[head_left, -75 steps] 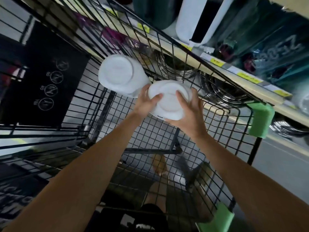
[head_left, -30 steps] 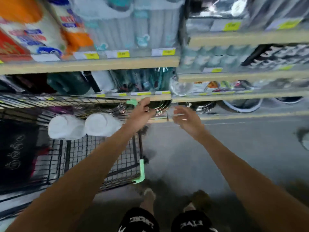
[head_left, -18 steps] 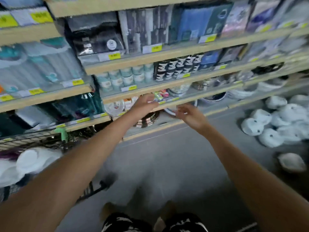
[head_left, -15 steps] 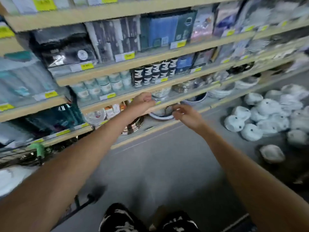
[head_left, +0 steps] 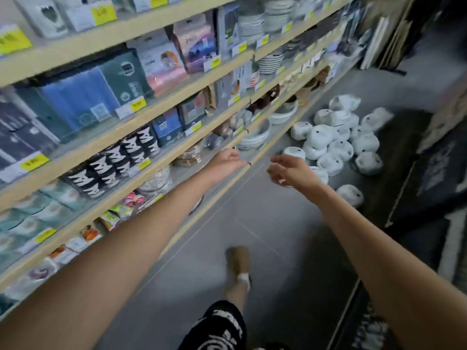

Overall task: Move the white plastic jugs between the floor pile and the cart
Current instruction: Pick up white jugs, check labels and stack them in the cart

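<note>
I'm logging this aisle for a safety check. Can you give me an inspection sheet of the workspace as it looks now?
Surface: grey tiled floor, bare near the feet.
Job's things: pile of white jugs on the floor ahead; one stray jug lies apart; cart not in view.
Clutter: nothing seen beyond the jugs.
Grippers: left hand and right hand both empty, outstretched.
Cables: nothing seen.
Surroundings: stocked shelves on the left; dark mats on the right.

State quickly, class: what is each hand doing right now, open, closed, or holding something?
Left hand: loosely curled, holding nothing.
Right hand: open, fingers spread, holding nothing, short of the jug pile.
</note>
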